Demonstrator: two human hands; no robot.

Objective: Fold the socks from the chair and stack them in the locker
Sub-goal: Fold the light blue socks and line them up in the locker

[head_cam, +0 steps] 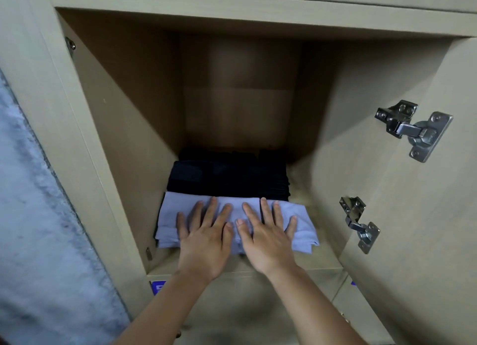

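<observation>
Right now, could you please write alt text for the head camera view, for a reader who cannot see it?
Two bare hands, the left hand and right hand, press flat with straight fingers on folded light blue socks at the front of an open locker. Dark folded socks sit right behind them, and two metal hinges show on the open door at right.

Inside the locker (134,128), a folded stack of socks (170,215) is laid at the front of the floor, with a second folded stack (227,175) set directly behind it, towards the back wall. The left hand (204,237) and the right hand (265,237) are placed flat, side by side, on the front stack. The open door (426,215) is hung at the right, carried by an upper hinge (413,129) and a lower hinge (360,223).
</observation>
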